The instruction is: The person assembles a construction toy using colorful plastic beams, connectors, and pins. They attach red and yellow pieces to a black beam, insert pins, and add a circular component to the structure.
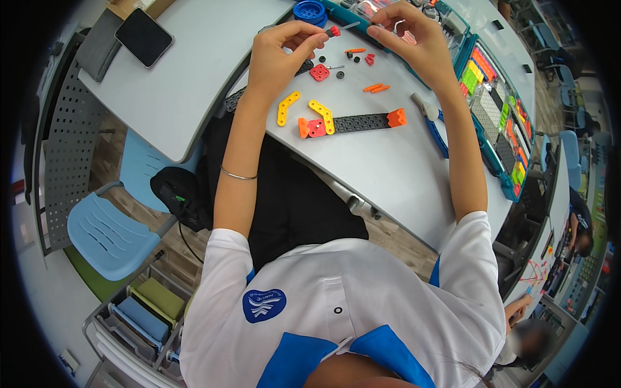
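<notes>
My left hand (279, 57) is raised above the far part of the table, thumb and forefinger pinching a small red connector (333, 32). A thin grey rod (350, 26) points out from it to the right. To its right, my right hand (414, 40) has its fingertips pressed together on a small dark piece, mostly hidden by the fingers. Below them lie a red square plate (319, 72), small black rings (340, 75) and orange pins (376, 88). Nearer me rests a black beam assembly (362, 123) with orange ends, and two yellow bent beams (288, 108) lie beside or on it.
Blue-handled pliers (435, 129) lie beside my right forearm. A teal parts case (498, 110) full of coloured pieces stands at the right. Blue wheels (310, 12) sit at the back. On the left table are a phone (145, 37) and a grey case (100, 46). Other people sit far right.
</notes>
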`<state>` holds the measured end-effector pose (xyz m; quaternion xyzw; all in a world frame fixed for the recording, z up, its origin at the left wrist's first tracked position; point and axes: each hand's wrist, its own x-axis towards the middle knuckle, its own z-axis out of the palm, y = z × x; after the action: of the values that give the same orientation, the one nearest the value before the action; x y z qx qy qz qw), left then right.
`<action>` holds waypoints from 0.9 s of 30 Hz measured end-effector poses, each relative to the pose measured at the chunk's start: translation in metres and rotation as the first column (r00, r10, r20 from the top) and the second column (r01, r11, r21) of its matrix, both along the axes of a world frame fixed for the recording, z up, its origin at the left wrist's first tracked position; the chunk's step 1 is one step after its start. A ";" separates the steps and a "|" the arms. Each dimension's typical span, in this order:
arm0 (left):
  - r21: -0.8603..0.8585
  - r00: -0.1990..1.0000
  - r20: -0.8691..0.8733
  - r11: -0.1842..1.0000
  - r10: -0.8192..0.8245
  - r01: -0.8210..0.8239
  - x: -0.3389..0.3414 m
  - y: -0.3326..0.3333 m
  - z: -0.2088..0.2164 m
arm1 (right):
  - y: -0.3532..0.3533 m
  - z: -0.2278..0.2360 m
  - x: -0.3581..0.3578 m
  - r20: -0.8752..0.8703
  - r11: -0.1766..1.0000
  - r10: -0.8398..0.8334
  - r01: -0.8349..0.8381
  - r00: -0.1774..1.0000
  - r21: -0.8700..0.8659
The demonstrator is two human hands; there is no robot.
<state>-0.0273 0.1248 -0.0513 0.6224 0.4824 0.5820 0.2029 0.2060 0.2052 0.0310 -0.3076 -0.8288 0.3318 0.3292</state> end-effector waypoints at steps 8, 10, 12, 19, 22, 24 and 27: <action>0.020 0.998 -0.042 0.999 -0.044 0.045 0.000 0.001 -0.001 | -0.007 -0.004 -0.006 -0.016 1.000 0.022 -0.022 1.000 -0.011; 0.027 0.998 -0.028 0.998 -0.058 0.059 0.000 0.001 -0.001 | -0.010 -0.002 -0.007 0.032 0.998 0.031 -0.029 0.999 -0.064; 0.024 0.999 -0.009 0.999 -0.047 0.048 0.000 0.000 0.000 | -0.013 -0.002 -0.010 -0.019 0.993 0.010 -0.012 1.000 -0.116; -0.061 0.997 0.073 0.998 -0.029 0.033 0.002 -0.005 0.008 | -0.003 -0.014 -0.009 -0.145 0.995 0.068 -0.077 0.987 -0.058; -0.042 0.996 0.089 0.999 -0.030 0.034 0.000 -0.005 0.007 | -0.006 -0.017 -0.010 -0.276 0.925 0.071 -0.167 0.959 -0.341; -0.036 0.993 0.111 0.999 -0.031 0.036 0.000 -0.005 0.006 | -0.004 -0.022 -0.010 -0.313 0.904 0.081 -0.202 0.946 -0.376; -0.030 0.993 0.119 0.999 -0.022 0.025 0.000 -0.005 0.007 | -0.003 -0.024 -0.010 -0.334 0.889 0.100 -0.235 0.937 -0.394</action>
<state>-0.0276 0.1202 -0.0444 0.5889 0.4712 0.6080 0.2479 0.1961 0.2022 0.0073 -0.2438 -0.6984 0.5763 0.3473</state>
